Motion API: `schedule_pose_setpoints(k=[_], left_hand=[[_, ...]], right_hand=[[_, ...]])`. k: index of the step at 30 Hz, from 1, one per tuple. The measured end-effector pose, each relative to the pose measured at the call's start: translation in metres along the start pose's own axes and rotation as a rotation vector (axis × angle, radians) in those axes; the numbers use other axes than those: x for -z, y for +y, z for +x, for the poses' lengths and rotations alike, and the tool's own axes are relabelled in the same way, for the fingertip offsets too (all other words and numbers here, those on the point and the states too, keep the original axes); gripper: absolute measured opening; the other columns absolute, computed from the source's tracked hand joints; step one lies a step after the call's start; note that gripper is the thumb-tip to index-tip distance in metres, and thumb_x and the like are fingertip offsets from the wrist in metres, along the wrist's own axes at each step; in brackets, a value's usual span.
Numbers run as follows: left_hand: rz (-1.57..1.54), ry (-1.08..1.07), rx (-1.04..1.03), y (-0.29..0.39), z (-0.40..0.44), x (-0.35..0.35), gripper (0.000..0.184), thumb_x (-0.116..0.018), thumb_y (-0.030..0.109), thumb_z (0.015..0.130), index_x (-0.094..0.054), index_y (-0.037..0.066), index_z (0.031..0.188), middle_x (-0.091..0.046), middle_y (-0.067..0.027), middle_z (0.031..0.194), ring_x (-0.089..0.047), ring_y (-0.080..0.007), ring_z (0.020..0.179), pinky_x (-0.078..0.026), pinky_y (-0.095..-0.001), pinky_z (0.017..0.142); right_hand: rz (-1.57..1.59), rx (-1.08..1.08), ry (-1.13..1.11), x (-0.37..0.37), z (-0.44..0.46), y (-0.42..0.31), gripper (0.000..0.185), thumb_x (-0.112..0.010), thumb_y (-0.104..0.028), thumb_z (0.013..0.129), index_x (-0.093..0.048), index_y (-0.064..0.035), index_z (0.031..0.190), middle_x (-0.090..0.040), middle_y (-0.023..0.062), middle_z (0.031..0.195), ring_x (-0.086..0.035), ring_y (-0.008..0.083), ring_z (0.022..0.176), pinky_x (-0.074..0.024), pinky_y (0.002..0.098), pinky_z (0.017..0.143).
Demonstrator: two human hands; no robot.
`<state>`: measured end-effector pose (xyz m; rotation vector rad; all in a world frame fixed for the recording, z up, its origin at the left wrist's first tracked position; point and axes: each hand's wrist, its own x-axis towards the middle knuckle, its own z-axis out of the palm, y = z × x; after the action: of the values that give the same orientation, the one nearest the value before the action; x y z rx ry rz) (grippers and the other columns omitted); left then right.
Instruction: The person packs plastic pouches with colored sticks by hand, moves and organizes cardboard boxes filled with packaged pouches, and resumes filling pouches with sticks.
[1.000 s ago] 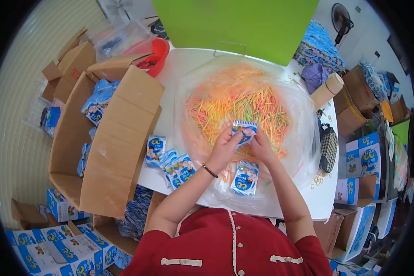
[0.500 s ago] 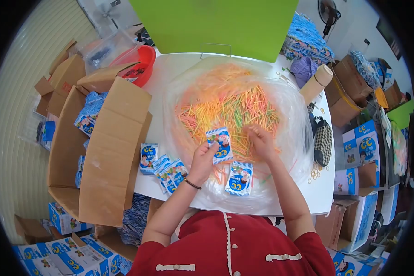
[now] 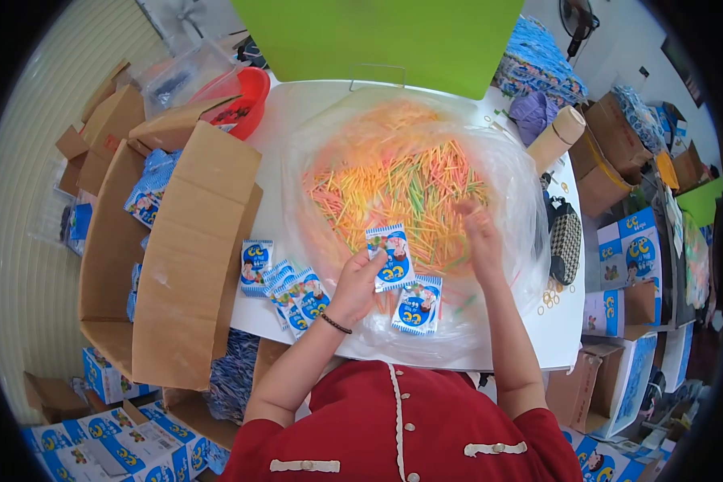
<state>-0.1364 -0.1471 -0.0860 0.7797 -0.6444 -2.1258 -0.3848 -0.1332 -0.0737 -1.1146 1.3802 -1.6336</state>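
My left hand is closed on a blue-and-white printed packet, gripping its left edge with the thumb on top. Over the right part of a heap of thin coloured sticks is my right hand, its fingers loosely bent and apart; nothing shows in them. The sticks, pink, yellow, orange and green, lie in a large clear plastic bag spread on the table. Another printed packet lies on the bag's near edge, just below the held one. Left of my left wrist are several more packets.
A tall open cardboard box with packets inside stands at the left table edge. Behind it is a red basin. A green panel rises at the back. On the right are a beige flask, a checked pouch and rubber bands.
My right hand has moved right and slightly up from the middle of the sticks, its fingers loosening. My left hand still holds the packet, shifted slightly right. The view has moved slightly.
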Motion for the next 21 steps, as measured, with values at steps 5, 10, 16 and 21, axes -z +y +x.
schedule_pose_setpoints(k=[5, 10, 16, 21], left_hand=[[0.031, 0.000, 0.070, -0.002, -0.008, 0.007, 0.025, -0.054, 0.018, 0.099, -0.059, -0.001, 0.115, -0.068, -0.0075, 0.107, -0.067, -0.0154, 0.094, -0.056, -0.0321, 0.084], [-0.019, 0.039, 0.055, -0.006, -0.018, 0.002, 0.025, -0.055, 0.018, 0.099, -0.061, -0.003, 0.113, -0.068, -0.0082, 0.106, -0.067, -0.0149, 0.095, -0.055, -0.0303, 0.084], [0.068, 0.026, -0.050, -0.013, -0.028, 0.009, 0.022, -0.058, 0.012, 0.097, -0.065, -0.004, 0.109, -0.069, -0.0088, 0.105, -0.066, -0.0134, 0.095, -0.052, -0.0278, 0.087], [0.286, 0.108, -0.182, -0.016, -0.036, 0.023, 0.016, -0.064, 0.007, 0.092, -0.070, -0.003, 0.103, -0.071, -0.0050, 0.093, -0.062, -0.0065, 0.084, -0.049, -0.0213, 0.075]], right_hand=[[0.765, -0.375, 0.154, 0.012, 0.004, 0.012, 0.020, -0.045, -0.019, 0.103, -0.049, -0.0031, 0.114, -0.057, 0.0062, 0.094, -0.055, 0.0192, 0.094, -0.0461, 0.0306, 0.086], [0.970, -0.513, 0.078, 0.027, -0.001, 0.050, 0.020, -0.044, -0.019, 0.103, -0.050, -0.0039, 0.114, -0.055, 0.0044, 0.105, -0.053, 0.0177, 0.100, -0.0444, 0.0338, 0.092], [-0.095, -0.010, -0.018, -0.004, -0.017, 0.016, 0.017, -0.045, -0.013, 0.102, -0.053, -0.0017, 0.112, -0.059, 0.0093, 0.109, -0.055, 0.0233, 0.111, -0.0414, 0.0344, 0.097], [-0.462, 0.134, -0.239, -0.004, -0.024, 0.026, 0.019, -0.040, -0.014, 0.103, -0.054, -0.0052, 0.111, -0.063, 0.0104, 0.112, -0.053, 0.0253, 0.122, -0.0359, 0.0373, 0.104]])
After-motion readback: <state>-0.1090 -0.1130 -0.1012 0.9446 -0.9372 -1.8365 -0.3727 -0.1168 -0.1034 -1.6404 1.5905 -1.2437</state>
